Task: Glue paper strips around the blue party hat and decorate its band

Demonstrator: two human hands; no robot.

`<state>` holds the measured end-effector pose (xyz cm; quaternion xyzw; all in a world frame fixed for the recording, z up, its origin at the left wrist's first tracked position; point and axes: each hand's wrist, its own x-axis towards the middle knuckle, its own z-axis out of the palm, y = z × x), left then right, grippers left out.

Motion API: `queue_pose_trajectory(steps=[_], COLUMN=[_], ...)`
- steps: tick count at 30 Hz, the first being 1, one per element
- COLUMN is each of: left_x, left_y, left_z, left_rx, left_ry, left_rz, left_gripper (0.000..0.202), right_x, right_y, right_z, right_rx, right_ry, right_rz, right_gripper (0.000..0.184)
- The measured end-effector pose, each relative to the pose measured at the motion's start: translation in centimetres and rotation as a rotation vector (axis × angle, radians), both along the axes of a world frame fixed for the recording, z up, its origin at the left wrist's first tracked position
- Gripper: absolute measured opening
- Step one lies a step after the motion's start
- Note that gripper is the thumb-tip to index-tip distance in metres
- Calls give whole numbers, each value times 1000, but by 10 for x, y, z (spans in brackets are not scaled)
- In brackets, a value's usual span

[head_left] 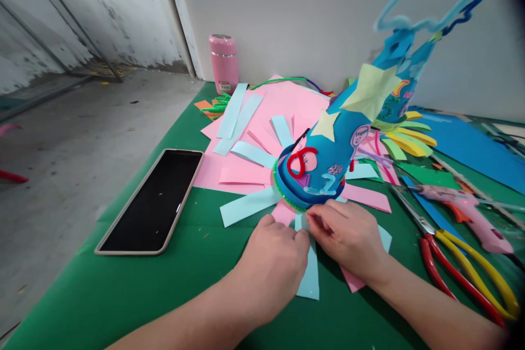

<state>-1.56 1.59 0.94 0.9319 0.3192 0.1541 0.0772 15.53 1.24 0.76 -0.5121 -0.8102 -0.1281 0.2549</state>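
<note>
A blue paper cone hat (328, 169) stands tilted on the table, decorated with pale yellow stars (327, 124), a red pipe cleaner loop (296, 167) and light blue pipe cleaner on top. Green trim (284, 197) runs around its base, where pink and light blue paper strips fan outward. My left hand (274, 257) is closed at the front of the base, over a pink strip (283, 211) and beside a light blue strip (309, 276). My right hand (348, 235) pinches at the base rim; its fingertips touch the trim's front. What either hand holds is hidden.
A phone (153, 202) lies at left, and a pink thermos (224, 63) stands behind pink paper (283, 98). At right are red-and-yellow-handled scissors (435, 235) and a pink glue gun (471, 210). Another decorated cone (404, 87) stands behind, near blue sheets (479, 142).
</note>
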Motion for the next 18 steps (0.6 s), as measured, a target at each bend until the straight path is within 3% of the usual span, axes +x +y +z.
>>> queue_pose_trajectory(steps=[8, 18], left_x=[1, 1], left_y=[-3, -2], left_z=[-2, -2], left_rx=[17, 30], left_ry=[-20, -21], left_rz=[20, 19], left_gripper=[20, 18], right_x=[-2, 2], right_y=[1, -3], right_z=[0, 1], right_rx=[11, -30], right_ry=[-31, 87], right_rz=[-17, 7], right_gripper=[20, 14])
